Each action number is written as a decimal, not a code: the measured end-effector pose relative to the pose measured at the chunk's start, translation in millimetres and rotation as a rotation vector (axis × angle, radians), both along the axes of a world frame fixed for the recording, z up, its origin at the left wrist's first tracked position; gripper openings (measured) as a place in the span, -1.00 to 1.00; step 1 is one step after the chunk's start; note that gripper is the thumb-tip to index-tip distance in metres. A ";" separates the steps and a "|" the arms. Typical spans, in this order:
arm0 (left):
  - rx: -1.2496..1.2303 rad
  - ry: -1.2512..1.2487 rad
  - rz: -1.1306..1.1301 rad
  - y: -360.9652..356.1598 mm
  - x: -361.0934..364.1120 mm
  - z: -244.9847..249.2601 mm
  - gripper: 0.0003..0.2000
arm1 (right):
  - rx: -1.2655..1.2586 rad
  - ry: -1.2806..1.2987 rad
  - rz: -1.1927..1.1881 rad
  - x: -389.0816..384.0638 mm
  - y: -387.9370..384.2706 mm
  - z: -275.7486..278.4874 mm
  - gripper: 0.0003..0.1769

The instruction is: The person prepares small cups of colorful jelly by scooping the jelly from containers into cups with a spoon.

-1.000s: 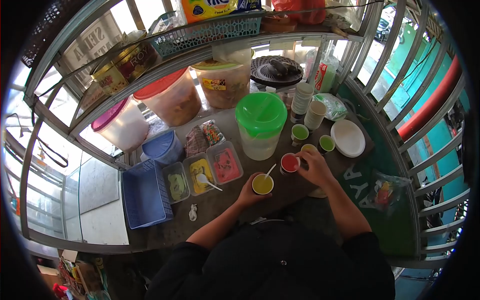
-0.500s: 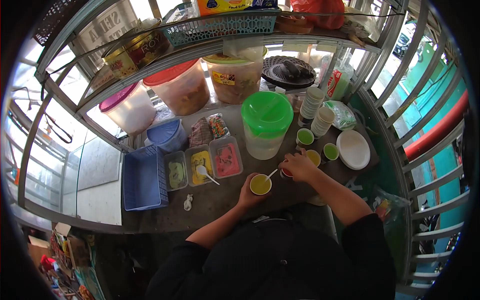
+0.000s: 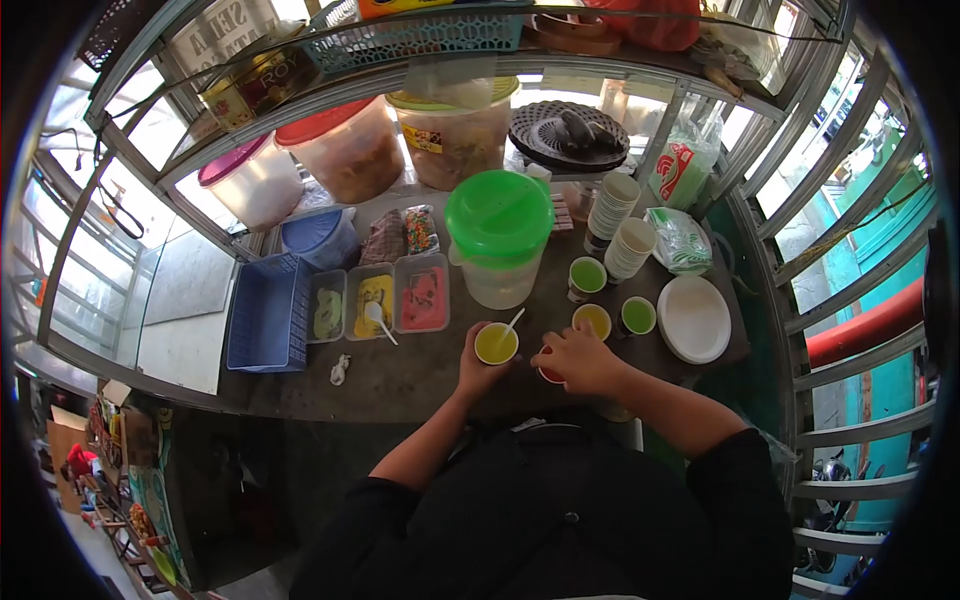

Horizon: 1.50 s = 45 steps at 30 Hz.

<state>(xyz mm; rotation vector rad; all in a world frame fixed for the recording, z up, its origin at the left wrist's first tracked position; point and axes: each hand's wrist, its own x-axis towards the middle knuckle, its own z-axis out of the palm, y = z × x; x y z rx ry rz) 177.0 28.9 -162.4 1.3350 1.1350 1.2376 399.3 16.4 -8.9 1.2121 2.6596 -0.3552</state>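
Note:
My left hand (image 3: 477,373) is wrapped round a paper cup (image 3: 495,346) of yellow contents. A white plastic spoon (image 3: 514,321) leans out of it to the right. Just to the right, my right hand (image 3: 588,361) reaches down over a cup with red contents (image 3: 549,376), its fingers curled at the rim and covering most of it. Close behind that hand stand a second yellow-filled cup (image 3: 594,318) and two green-filled cups, one farther back (image 3: 587,275) and one at the right (image 3: 638,316).
A clear jug with a green lid (image 3: 500,225) stands behind the cups. Stacked paper cups (image 3: 612,208) and white plates (image 3: 694,320) are at the right. Leftward sit a red-filled tub (image 3: 422,293), a yellow-filled tub (image 3: 373,302) with a spoon, and a blue basket (image 3: 268,318).
The view has shifted, so the table sits a little farther left and higher. My left hand still holds the yellow cup; my right hand stays at the red cup, now uncovering more of the yellow cup behind.

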 end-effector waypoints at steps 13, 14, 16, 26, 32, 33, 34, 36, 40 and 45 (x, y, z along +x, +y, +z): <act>0.052 0.005 0.026 34.3 74.7 -5.4 -0.17 | 0.059 0.028 0.133 56.9 -20.1 11.0 -0.49; 0.069 0.031 0.037 37.9 77.7 -6.5 -0.16 | 0.067 0.031 0.139 60.9 -20.0 10.3 -0.49; 0.095 0.072 0.054 43.4 83.2 -8.7 -0.16 | 0.079 0.045 0.144 68.6 -20.0 6.6 -0.49; 0.063 0.107 0.082 55.5 101.9 -11.3 -0.18 | -0.027 -0.017 0.083 110.6 -18.0 47.6 -0.37; 0.082 0.111 0.116 54.1 105.0 -15.1 -0.20 | -0.035 -0.065 0.018 148.3 -11.6 94.7 -0.29; 0.079 0.101 0.121 53.3 105.7 -14.7 -0.20 | -0.030 -0.074 -0.002 154.1 -10.3 101.7 -0.29; 0.063 0.116 0.120 52.0 105.6 -14.3 -0.19 | -0.025 -0.083 -0.021 160.0 -8.9 107.9 -0.29; 0.032 0.145 0.121 48.5 104.1 -11.1 -0.18 | -0.011 -0.094 -0.058 172.3 -4.4 118.6 -0.29; 0.031 0.144 0.106 48.8 100.0 -25.7 -0.17 | 0.011 -0.099 -0.159 193.4 11.3 134.2 -0.27; 0.046 0.175 0.066 49.0 94.2 -29.5 -0.25 | 0.040 -0.083 -0.284 209.6 37.3 145.6 -0.25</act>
